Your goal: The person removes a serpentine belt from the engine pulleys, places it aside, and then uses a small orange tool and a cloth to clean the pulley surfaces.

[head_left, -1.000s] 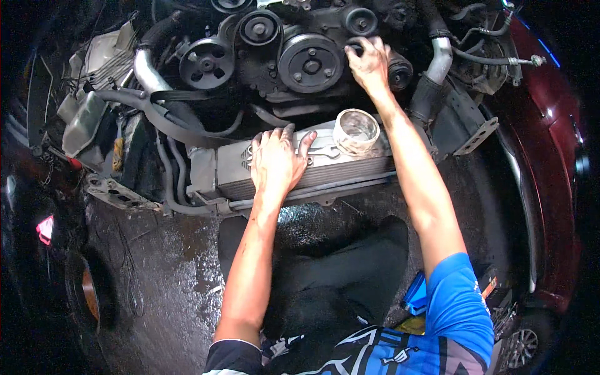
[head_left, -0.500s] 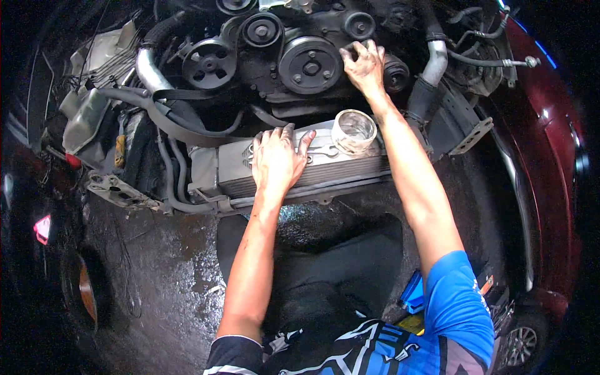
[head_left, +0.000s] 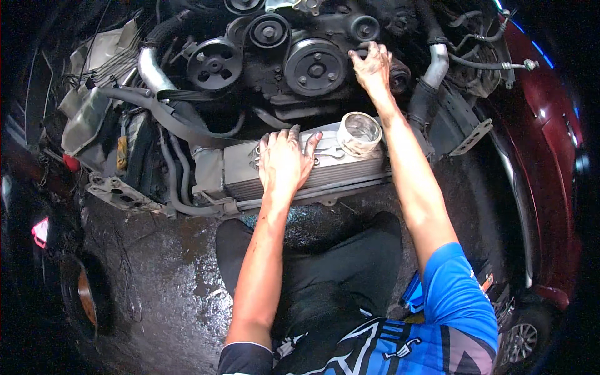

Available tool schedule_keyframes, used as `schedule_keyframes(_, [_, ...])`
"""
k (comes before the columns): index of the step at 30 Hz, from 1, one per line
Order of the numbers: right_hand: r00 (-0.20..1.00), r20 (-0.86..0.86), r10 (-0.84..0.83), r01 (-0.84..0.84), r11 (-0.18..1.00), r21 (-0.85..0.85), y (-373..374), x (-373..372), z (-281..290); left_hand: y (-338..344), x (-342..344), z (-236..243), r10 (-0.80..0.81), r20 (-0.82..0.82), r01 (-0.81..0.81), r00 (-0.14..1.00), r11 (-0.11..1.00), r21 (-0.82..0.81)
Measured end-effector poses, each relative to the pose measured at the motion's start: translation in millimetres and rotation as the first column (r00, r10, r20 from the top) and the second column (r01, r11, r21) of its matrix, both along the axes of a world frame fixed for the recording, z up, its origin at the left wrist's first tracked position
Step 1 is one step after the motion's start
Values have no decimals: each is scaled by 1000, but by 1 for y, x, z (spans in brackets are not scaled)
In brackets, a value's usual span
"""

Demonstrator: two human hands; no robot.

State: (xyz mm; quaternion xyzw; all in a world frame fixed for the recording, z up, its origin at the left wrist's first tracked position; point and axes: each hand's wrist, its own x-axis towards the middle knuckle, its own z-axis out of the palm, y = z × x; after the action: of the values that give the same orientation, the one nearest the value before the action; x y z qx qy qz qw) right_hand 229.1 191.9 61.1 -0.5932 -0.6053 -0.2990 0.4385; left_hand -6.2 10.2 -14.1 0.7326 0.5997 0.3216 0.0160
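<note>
My left hand (head_left: 284, 159) lies flat, palm down and thumb spread, on the finned metal cooler (head_left: 312, 173) across the front of the engine bay. Part of an open-ended wrench (head_left: 334, 152) shows beside the thumb; metal ends show at the hand's other edge, and the rest is hidden under it. Farther off, my right hand (head_left: 374, 69) reaches in with bent fingers right of the large crank pulley (head_left: 317, 67). Its fingertips curl against dark engine parts, and whatever they hold is hidden. A dirty whitish round cup (head_left: 360, 134) stands on the cooler between my arms.
Smaller pulleys (head_left: 214, 65) surround the crank pulley, and a loose ribbed belt (head_left: 178, 128) droops at the left. Metal pipes (head_left: 435, 64) flank the engine. A yellow-handled tool (head_left: 122, 152) stands at the left. Dark red bodywork (head_left: 537, 137) lies along the right; the floor (head_left: 162, 275) looks wet.
My right hand's thumb and fingers have shifted slightly beside the pulley. The left hand stays on the cooler. The whole view has shifted a little.
</note>
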Motion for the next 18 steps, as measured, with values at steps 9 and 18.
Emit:
schedule_keyframes(9, [888, -95, 450, -459, 878, -136, 2, 39, 3, 2, 0, -1, -3, 6, 3, 1000, 1000, 16])
schedule_keyframes(18, [892, 332, 306, -178, 914, -365, -33, 92, -24, 2, 16, 0, -46, 36, 46, 998, 999, 15])
